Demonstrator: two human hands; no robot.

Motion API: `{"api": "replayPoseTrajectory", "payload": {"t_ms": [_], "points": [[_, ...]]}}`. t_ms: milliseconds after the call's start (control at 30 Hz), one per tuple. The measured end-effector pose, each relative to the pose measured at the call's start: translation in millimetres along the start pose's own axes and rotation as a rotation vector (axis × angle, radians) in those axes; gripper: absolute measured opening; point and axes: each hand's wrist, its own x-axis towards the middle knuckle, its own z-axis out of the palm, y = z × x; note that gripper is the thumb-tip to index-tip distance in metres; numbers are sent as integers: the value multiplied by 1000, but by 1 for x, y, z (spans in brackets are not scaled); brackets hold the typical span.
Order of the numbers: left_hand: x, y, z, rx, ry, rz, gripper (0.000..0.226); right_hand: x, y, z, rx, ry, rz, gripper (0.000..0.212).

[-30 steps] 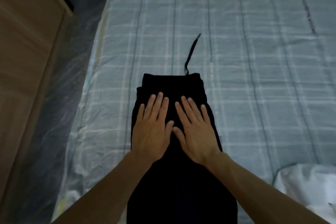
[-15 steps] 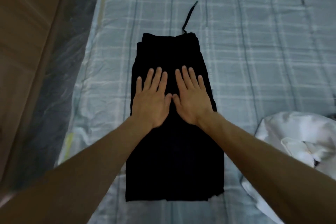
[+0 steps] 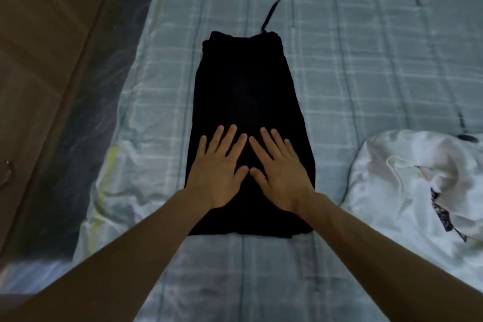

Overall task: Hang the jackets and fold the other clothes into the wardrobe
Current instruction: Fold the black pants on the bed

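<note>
A black garment [image 3: 248, 91], folded into a long narrow strip, lies flat on the checked bed sheet [image 3: 366, 60]. A black drawstring [image 3: 271, 12] trails out from its far end. My left hand [image 3: 218, 170] and my right hand [image 3: 279, 168] lie side by side, palms down with fingers straight, pressing on the near half of the garment. Their thumbs almost touch. A crumpled white garment [image 3: 418, 185] with a dark patterned patch lies on the bed to the right.
A wooden wardrobe [image 3: 44, 73] stands along the left side. Between it and the bed runs a strip of shiny plastic sheeting [image 3: 86, 125]. The sheet bunches up at the bed's left edge [image 3: 112, 185].
Both hands have slid together along the black garment from its far end toward its near end, staying flat. The view has tipped down, bringing the near hem and white garment into sight.
</note>
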Motion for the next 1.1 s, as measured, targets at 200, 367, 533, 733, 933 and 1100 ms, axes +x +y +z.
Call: {"api": "replayPoseTrajectory", "payload": {"t_ms": [200,367,533,733,933,1100], "points": [[-102,4,20,-128,68,209,75,-89,-7,11,24,-1,-253,82],[-115,0,24,-86,114,199,73,-98,0,15,-24,82,-194,71],[-113,-14,10,-51,337,173,60,-88,5,9,-47,264,-280,66],[-121,-27,-2,-35,401,198,39,-95,25,-4,-140,288,-366,70],[-123,-4,4,-80,388,155,45,-101,7,1,-68,195,-267,68],[-130,0,2,-131,333,120,37,-93,2,0,56,153,-163,51]]}}
